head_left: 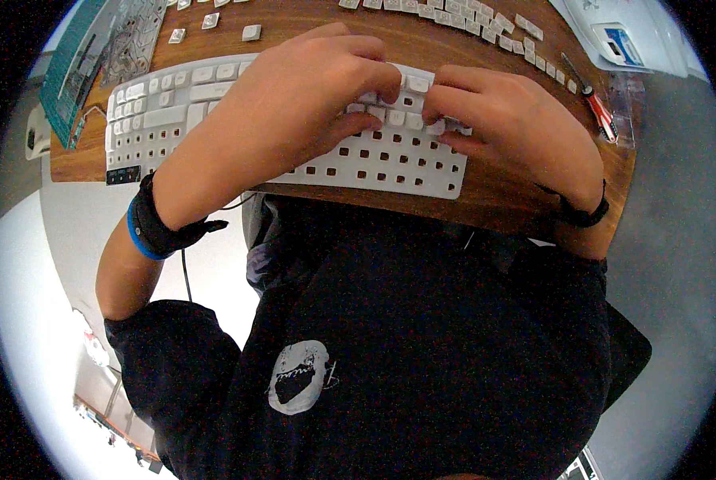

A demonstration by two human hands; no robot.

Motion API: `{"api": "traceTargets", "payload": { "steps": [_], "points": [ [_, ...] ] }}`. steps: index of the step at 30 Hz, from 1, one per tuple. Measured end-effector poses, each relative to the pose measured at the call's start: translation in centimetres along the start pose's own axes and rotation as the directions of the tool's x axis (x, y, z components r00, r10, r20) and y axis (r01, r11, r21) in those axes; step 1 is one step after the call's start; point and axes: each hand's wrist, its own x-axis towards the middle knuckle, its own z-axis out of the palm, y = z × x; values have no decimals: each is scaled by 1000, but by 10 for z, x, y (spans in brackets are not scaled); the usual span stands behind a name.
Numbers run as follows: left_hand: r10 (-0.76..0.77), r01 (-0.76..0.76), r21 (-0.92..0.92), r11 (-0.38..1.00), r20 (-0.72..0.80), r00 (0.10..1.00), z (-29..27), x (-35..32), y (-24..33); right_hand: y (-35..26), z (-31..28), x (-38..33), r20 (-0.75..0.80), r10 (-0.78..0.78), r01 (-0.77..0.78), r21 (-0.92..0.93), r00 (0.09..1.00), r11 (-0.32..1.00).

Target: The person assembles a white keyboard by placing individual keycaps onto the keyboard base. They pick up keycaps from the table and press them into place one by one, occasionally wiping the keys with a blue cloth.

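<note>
A white keyboard (410,178) lies on the wooden table in front of me. Its far rows carry white keycaps (395,118), while square holes show bare in the near rows. My left hand (326,84) reaches over its middle, fingers curled and index finger and thumb bent down at the keycaps. What lies between them, if anything, is hidden. At the right end of the cap rows, my right hand (506,112) is closed in a pinch, with a white keycap (435,126) at its thumb and index finger. Its other fingers are folded behind.
Loose keycaps (251,33) lie beyond the keyboard, with several rows of them (458,16) farther right. A red-handled screwdriver (600,114) rests at the right edge near a clear plastic bag (626,104). Clear plastic sheets (134,40) and a green mat (68,76) stand far left.
</note>
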Motion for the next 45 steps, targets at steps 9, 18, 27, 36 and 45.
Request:
{"api": "traceTargets", "payload": {
  "steps": [9,18,27,36,45],
  "points": [
    [-17,17,-11,1000,7,1000,-1,0,2,6,-2,5,18,-23,21,88,1000,996],
    [22,-21,-47,999,9,1000,-1,-1,-4,5,-2,7,-10,-120,120,32,993,992],
    [112,-111,-29,993,34,993,-4,-7,-16,4,1,7,-48,-206,197,-148,977,969],
    [142,-142,17,990,5,990,-6,-21,-8,-4,2,-4,-163,-62,53,-59,985,997],
    [151,-148,84,985,-22,988,-10,-25,1,-30,28,5,-261,159,-179,-55,952,982]
  ]
}}
